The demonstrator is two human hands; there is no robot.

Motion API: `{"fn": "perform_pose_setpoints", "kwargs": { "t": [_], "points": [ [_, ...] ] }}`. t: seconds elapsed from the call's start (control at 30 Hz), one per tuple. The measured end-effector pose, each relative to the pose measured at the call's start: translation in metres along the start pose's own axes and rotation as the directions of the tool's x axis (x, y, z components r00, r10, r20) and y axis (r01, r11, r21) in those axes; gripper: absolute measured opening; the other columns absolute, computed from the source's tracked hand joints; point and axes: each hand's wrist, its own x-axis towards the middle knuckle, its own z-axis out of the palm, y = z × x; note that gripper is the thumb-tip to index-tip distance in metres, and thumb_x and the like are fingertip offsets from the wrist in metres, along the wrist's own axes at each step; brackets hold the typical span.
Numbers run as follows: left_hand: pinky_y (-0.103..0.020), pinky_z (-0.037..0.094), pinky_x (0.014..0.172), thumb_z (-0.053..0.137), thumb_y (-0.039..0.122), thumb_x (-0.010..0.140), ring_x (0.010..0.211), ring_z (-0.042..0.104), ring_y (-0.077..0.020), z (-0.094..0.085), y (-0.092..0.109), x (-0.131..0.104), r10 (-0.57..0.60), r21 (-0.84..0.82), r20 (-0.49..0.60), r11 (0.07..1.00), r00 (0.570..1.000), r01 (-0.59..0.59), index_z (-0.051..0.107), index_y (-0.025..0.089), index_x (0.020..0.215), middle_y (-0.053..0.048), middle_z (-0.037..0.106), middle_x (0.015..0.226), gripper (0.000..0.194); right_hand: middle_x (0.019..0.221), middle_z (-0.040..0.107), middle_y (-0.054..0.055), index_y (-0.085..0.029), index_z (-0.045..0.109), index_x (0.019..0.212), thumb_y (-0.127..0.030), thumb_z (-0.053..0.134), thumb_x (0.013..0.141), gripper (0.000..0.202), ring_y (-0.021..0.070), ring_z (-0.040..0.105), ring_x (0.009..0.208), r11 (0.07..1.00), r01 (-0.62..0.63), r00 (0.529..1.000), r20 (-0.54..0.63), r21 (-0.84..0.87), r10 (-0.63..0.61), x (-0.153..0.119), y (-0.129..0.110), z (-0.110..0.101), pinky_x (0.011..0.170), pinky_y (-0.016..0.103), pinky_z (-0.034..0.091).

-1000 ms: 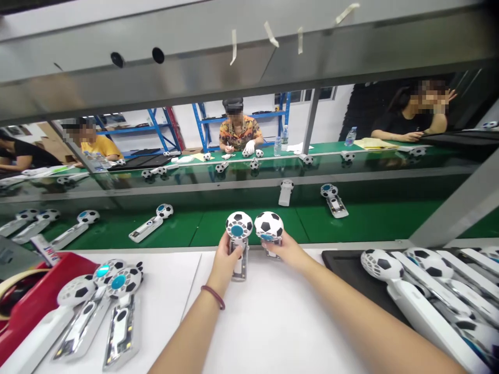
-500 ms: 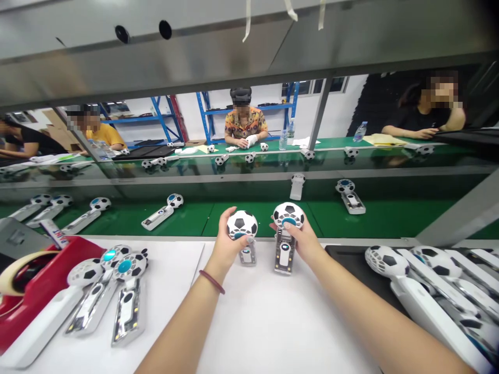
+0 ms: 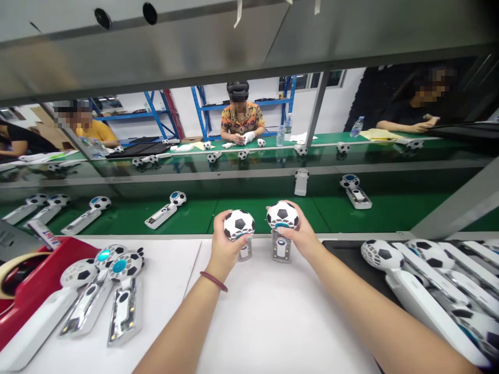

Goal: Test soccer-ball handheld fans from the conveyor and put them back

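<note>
Holding one device apiece, both hands work above the surface's [image 3: 273,317] far edge. The left hand's [image 3: 225,244] fingers grasp the ball end of the left device [image 3: 239,223], thumb across its front; the right hand [image 3: 303,236] grips the right device [image 3: 282,214] likewise. Both stand roughly upright, apart, neither set down, so this pair looks unfinished. Three devices [image 3: 123,306] lie toward the left edge beside a red dispenser [image 3: 50,267]; more fill a black tray [image 3: 343,249] at the right edge. Which of those are done, the view cannot tell. Others lie on the green belt [image 3: 198,221].
</note>
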Motion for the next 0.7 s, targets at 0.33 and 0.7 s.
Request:
{"fn": "perform_pose_setpoints", "kwargs": {
  "t": [0.33, 0.7],
  "points": [
    [-0.031, 0.045, 0.079, 0.062, 0.044, 0.070, 0.093, 0.055, -0.0201, -0.007, 0.009, 0.006, -0.016, 0.082, 0.063, 0.997, 0.998, 0.011, 0.042, 0.020, 0.112, -0.008, 0.048, 0.112, 0.052, 0.099, 0.059, 0.000, -0.026, 0.046, 0.109, -0.024, 0.075, 0.057, 0.060, 0.0171, 0.058, 0.087, 0.998, 0.031, 0.996, -0.086, -0.047, -0.035, 0.002, 0.003, -0.005, 0.078, 0.029, 0.047],
    [-0.030, 0.043, 0.070, 0.041, 0.022, 0.080, 0.078, 0.056, -0.0198, 0.020, 0.028, -0.019, -0.310, 0.624, 0.682, 0.719, 0.662, -0.307, 0.058, 0.019, 0.086, -0.004, 0.060, 0.083, 0.018, 0.106, 0.054, 0.000, -0.028, 0.045, 0.113, -0.031, 0.072, 0.061, 0.060, 0.0167, 0.057, 0.085, 0.998, 0.056, 0.978, -0.201, -0.039, -0.063, 0.003, 0.007, -0.004, 0.076, 0.031, 0.049]
  ]
}}
